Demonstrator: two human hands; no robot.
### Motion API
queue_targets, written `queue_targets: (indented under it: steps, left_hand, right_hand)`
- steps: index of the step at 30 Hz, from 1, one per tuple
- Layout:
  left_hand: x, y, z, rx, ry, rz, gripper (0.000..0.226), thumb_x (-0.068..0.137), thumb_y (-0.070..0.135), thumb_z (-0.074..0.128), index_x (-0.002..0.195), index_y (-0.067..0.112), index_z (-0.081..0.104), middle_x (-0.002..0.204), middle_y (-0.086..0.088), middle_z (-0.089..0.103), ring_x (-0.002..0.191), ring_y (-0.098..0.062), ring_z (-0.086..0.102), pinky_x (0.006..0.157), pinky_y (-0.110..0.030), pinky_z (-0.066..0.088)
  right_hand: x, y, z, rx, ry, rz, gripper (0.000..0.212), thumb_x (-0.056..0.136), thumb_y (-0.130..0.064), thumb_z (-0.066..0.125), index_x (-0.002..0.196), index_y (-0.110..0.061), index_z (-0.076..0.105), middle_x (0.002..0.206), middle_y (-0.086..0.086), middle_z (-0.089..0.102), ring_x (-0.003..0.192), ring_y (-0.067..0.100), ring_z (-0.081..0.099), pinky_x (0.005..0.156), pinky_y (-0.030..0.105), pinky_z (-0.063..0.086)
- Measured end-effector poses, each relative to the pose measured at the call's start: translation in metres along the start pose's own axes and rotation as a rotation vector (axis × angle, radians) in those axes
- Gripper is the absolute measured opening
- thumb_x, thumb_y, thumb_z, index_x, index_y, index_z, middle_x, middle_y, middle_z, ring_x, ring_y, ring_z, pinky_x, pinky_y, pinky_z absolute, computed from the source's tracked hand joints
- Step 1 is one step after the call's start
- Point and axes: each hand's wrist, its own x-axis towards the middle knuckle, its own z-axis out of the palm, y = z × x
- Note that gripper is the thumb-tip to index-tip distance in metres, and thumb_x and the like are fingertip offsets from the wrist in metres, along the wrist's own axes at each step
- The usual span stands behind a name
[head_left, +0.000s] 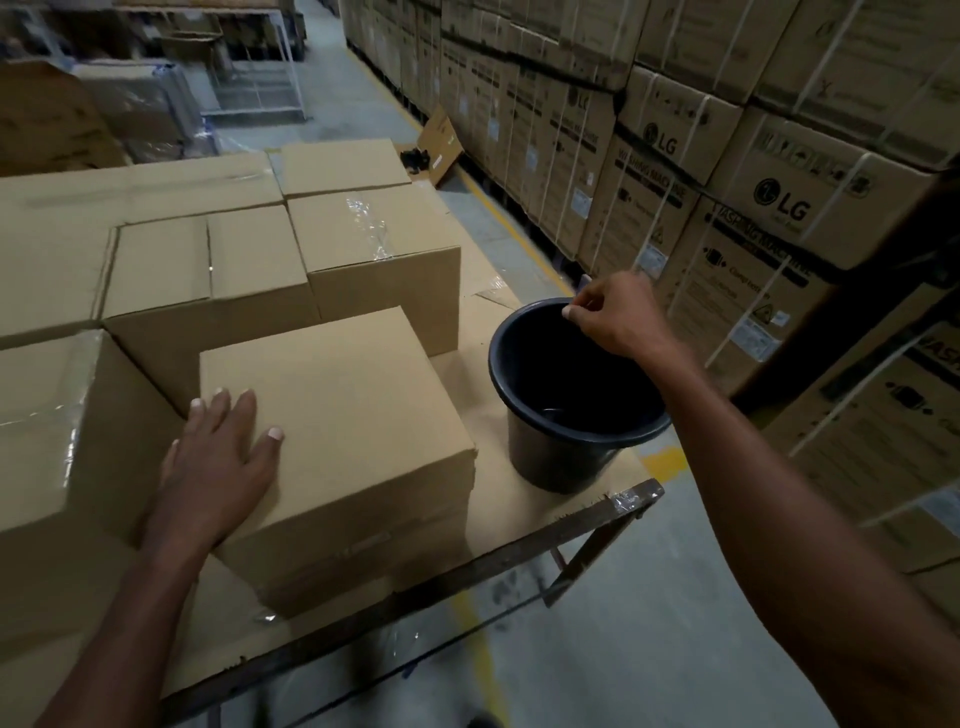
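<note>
Box (337, 395) under flat left hand (218, 467); bucket (561, 462) under curled right hand (613, 317).

Left hand (218, 457) flat and palm down, fingers straight and slightly spread, thumb out to the right; bare forearm entering from lower left. Right hand (613, 317) farther forward, back of hand up, fingers curled, thumb tip against forefinger in a pinch; bare arm extended from lower right. Content of pinch not discernible.

We see a dim warehouse aisle: grey concrete floor (675, 654), yellow floor line (511, 226), and washing-machine cartons (779, 202) stacked high on our right.
</note>
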Motion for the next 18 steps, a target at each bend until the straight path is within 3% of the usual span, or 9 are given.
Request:
queue_targets:
  steps: [2,5,12,15,18]
  left_hand:
    - [-0.001,0.003,-0.001,-0.031,0.014,-0.004,0.062,0.104,0.045,0.05,0.16,0.023,0.034,0.171,-0.003,0.018,0.159,-0.023,0.007,0.123,-0.057,0.019]
    - [-0.003,0.009,-0.001,-0.07,0.028,-0.054,0.066,0.103,0.048,0.051,0.161,0.025,0.031,0.171,-0.001,0.016,0.159,-0.02,0.005,0.122,-0.057,0.017]
    - [-0.017,0.005,-0.002,-0.186,0.086,-0.1,0.067,0.101,0.048,0.056,0.159,0.024,0.034,0.17,-0.003,0.021,0.158,-0.024,0.012,0.123,-0.054,0.023]
    - [-0.028,0.003,-0.007,-0.24,0.141,-0.113,0.066,0.1,0.046,0.058,0.158,0.024,0.037,0.169,-0.004,0.022,0.157,-0.023,0.015,0.123,-0.052,0.025]
    - [-0.042,0.0,-0.011,-0.311,0.163,-0.157,0.068,0.099,0.047,0.058,0.159,0.023,0.035,0.17,-0.003,0.022,0.157,-0.02,0.016,0.125,-0.047,0.024]
  right_hand:
    - [-0.003,-0.01,0.006,0.035,0.004,-0.021,0.015,0.092,-0.036,0.075,0.092,-0.021,0.081,0.089,-0.001,0.076,0.088,0.018,0.07,0.097,0.048,0.054]
    - [-0.012,-0.028,0.016,0.101,0.019,-0.057,0.018,0.093,-0.036,0.073,0.091,-0.019,0.081,0.089,0.0,0.075,0.086,0.017,0.069,0.08,0.033,0.052]
    - [-0.033,-0.066,0.063,0.298,-0.108,-0.142,0.013,0.092,-0.034,0.075,0.098,-0.023,0.08,0.089,-0.007,0.075,0.085,0.005,0.069,0.082,0.026,0.054]
    - [-0.043,-0.082,0.079,0.409,-0.16,-0.142,0.019,0.093,-0.03,0.076,0.109,-0.021,0.079,0.098,-0.007,0.074,0.086,0.0,0.067,0.076,0.023,0.054]
    - [-0.053,-0.095,0.094,0.471,-0.254,-0.124,0.031,0.094,-0.03,0.074,0.125,-0.021,0.074,0.118,-0.005,0.072,0.097,0.011,0.068,0.075,0.027,0.057]
